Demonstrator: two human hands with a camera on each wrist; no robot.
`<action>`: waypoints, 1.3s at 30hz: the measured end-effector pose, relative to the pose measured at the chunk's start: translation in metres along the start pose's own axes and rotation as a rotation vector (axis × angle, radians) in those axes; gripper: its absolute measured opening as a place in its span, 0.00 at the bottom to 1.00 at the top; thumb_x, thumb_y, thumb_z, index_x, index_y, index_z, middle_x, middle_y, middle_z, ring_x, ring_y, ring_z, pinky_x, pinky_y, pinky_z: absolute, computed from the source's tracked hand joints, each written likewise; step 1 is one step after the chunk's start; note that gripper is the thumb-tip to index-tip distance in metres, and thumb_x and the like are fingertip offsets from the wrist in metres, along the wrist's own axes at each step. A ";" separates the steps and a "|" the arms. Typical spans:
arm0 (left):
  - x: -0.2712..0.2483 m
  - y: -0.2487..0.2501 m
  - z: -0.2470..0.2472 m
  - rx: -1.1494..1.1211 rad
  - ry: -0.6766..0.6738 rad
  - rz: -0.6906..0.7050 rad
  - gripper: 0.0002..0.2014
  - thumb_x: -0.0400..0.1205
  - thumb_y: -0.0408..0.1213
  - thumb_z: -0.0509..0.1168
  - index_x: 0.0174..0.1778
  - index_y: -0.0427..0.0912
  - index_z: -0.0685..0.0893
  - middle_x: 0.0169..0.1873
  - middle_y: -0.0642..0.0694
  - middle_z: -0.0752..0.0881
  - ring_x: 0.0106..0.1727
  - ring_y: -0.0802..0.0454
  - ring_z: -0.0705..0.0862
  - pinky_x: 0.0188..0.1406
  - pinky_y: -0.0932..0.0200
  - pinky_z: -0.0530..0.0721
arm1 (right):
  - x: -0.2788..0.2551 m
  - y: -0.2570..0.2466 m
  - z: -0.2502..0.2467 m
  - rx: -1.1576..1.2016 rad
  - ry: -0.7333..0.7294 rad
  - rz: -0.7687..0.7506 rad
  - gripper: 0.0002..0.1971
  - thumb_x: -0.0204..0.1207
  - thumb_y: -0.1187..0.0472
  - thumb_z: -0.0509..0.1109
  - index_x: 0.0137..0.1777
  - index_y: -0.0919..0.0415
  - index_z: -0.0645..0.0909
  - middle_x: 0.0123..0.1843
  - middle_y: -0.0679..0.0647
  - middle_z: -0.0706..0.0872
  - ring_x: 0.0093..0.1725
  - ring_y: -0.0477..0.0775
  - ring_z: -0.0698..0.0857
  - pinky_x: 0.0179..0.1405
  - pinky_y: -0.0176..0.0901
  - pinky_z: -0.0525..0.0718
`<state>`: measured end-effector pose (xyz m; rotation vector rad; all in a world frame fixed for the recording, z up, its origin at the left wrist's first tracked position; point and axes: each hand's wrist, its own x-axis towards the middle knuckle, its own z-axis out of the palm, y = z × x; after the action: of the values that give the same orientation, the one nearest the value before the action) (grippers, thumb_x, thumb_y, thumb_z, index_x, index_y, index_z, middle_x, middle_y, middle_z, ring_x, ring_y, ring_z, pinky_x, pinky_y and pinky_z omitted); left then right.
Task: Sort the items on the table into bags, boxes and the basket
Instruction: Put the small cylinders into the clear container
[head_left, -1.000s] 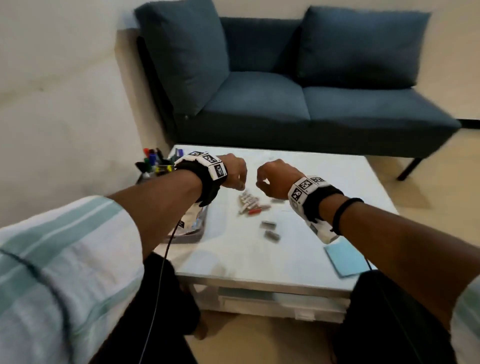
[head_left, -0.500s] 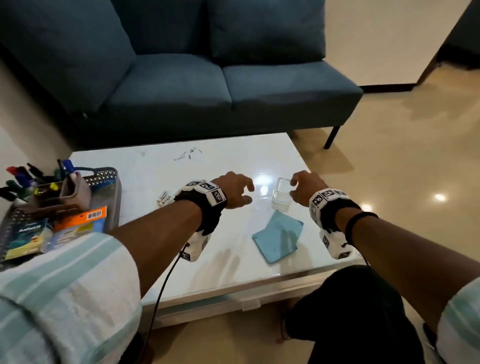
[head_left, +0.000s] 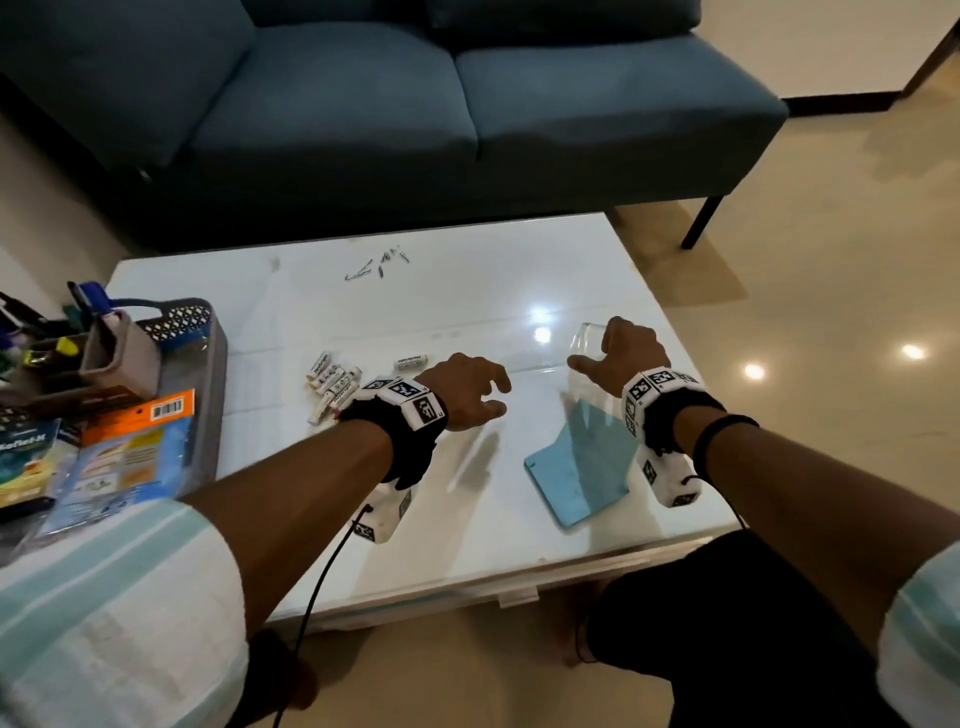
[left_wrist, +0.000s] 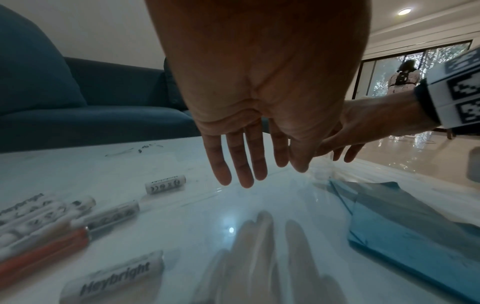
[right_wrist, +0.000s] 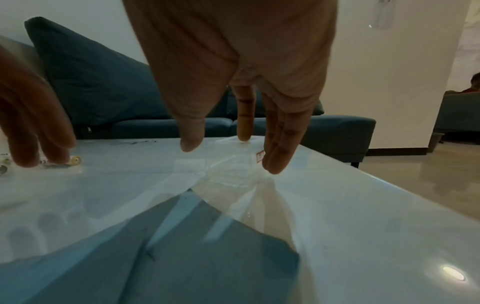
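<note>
Right hand (head_left: 626, 348) fingers (right_wrist: 279, 153) are seen draped down around a clear plastic box (head_left: 587, 340), thumb on the near-left side, so it looks lightly pinched; the left hand (head_left: 465, 392) is held slack and spread, nothing in it; the box is sat near the table (head_left: 467, 291) right edge, so the right hand is plainly nearer; it's see-through, squarish, small red sticker; white batteries (head_left: 332, 382) are piled left-centre, long axes mostly pointing away from the front edge.

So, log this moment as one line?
left hand: open, above table | right hand: at clear box, grip unclear | batteries: loose on table
</note>
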<state>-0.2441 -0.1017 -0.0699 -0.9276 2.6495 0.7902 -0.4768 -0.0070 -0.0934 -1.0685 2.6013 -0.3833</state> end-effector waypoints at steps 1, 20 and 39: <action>-0.004 -0.004 0.001 -0.012 0.008 -0.001 0.16 0.85 0.50 0.68 0.68 0.56 0.83 0.62 0.49 0.86 0.56 0.51 0.82 0.64 0.53 0.81 | -0.001 -0.005 0.000 0.029 0.014 0.012 0.30 0.68 0.39 0.80 0.60 0.60 0.79 0.61 0.62 0.84 0.58 0.66 0.86 0.52 0.49 0.81; -0.100 -0.075 -0.032 -0.498 0.451 -0.202 0.28 0.72 0.55 0.82 0.67 0.52 0.86 0.52 0.53 0.90 0.46 0.59 0.90 0.48 0.65 0.87 | -0.079 -0.133 0.032 0.648 -0.425 -0.479 0.39 0.62 0.62 0.89 0.70 0.47 0.73 0.61 0.53 0.88 0.57 0.54 0.90 0.59 0.55 0.91; -0.131 -0.164 -0.045 0.002 0.278 -0.277 0.37 0.65 0.72 0.76 0.66 0.60 0.79 0.53 0.55 0.79 0.46 0.54 0.78 0.56 0.44 0.84 | -0.084 -0.160 0.100 0.086 -0.408 -0.647 0.22 0.71 0.51 0.83 0.61 0.43 0.77 0.46 0.39 0.88 0.49 0.49 0.88 0.49 0.58 0.88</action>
<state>-0.0407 -0.1682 -0.0517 -1.4591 2.6562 0.6313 -0.2806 -0.0700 -0.1139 -1.7332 1.8282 -0.3598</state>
